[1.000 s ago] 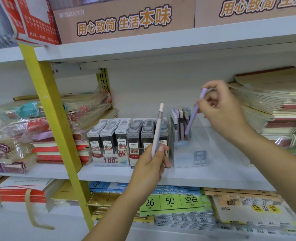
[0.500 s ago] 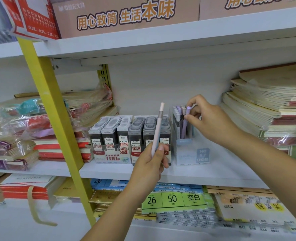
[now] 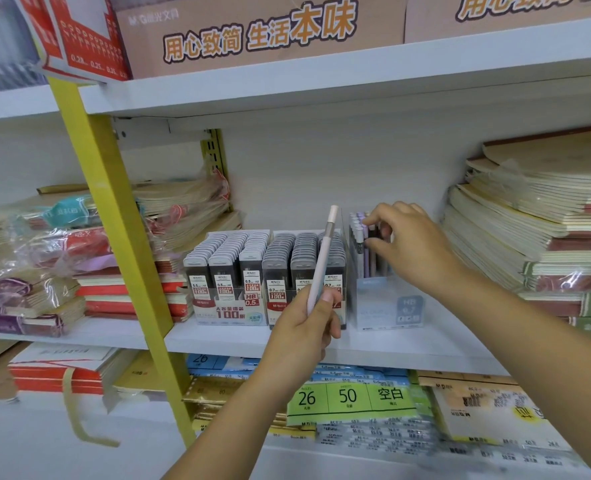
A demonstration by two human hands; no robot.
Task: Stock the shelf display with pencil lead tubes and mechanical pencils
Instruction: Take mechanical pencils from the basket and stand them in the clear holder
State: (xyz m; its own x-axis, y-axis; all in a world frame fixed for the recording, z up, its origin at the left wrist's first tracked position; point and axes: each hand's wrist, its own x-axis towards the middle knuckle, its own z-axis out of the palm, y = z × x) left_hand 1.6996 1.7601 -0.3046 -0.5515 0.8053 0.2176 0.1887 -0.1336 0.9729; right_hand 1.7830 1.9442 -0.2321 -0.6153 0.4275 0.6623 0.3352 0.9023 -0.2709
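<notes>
left of the clear box (image 3: 387, 308), your left hand (image 3: 306, 332) clamped the pink pencil (image 3: 323, 258) near-upright; the grip of your right hand (image 3: 412, 245) was unclear.

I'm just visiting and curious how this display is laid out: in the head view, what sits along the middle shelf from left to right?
Along it: wrapped notebooks → yellow post → lead tube boxes → pencil box → notebook stack.
</notes>
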